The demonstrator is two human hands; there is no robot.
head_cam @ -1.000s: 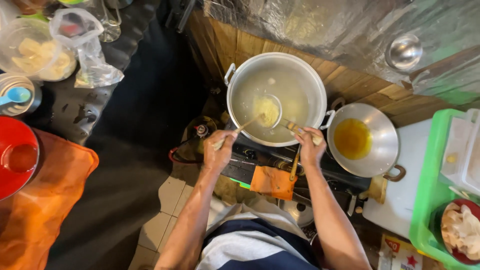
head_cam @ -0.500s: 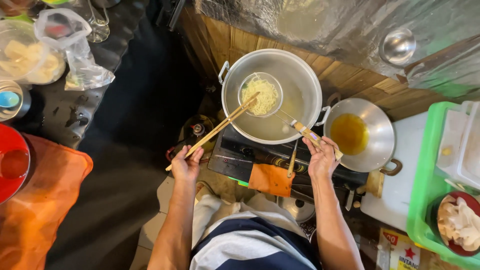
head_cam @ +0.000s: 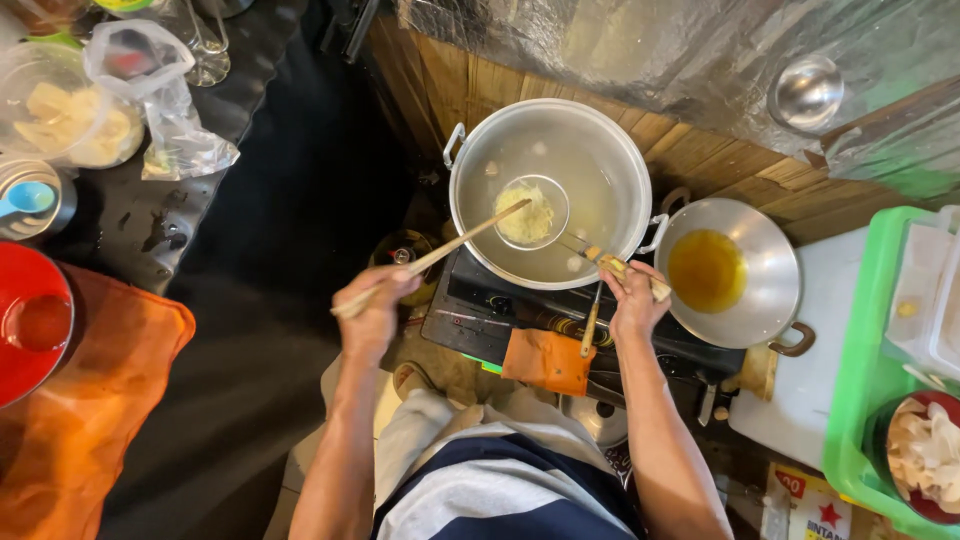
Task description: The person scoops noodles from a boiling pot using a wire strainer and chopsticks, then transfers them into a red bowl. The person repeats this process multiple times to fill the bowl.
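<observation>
My left hand (head_cam: 375,312) grips long wooden chopsticks (head_cam: 450,252) whose tips reach into a round wire strainer (head_cam: 533,212) full of pale yellow noodles. The strainer hangs over the big metal pot (head_cam: 610,165) of cloudy water. My right hand (head_cam: 630,295) holds the strainer's wooden handle at the pot's near right rim. The pot sits on a dark gas stove (head_cam: 500,315).
A smaller metal pan (head_cam: 770,290) with yellow oil stands right of the pot. An orange cloth (head_cam: 545,360) hangs off the stove front. A green tray (head_cam: 860,400), a red bowl (head_cam: 25,320), and a plastic bag (head_cam: 160,100) on the dark counter flank me.
The strainer rose out of the water with noodles in it. My left hand pulled back and lower with the chopsticks, whose tips now rest in the noodles.
</observation>
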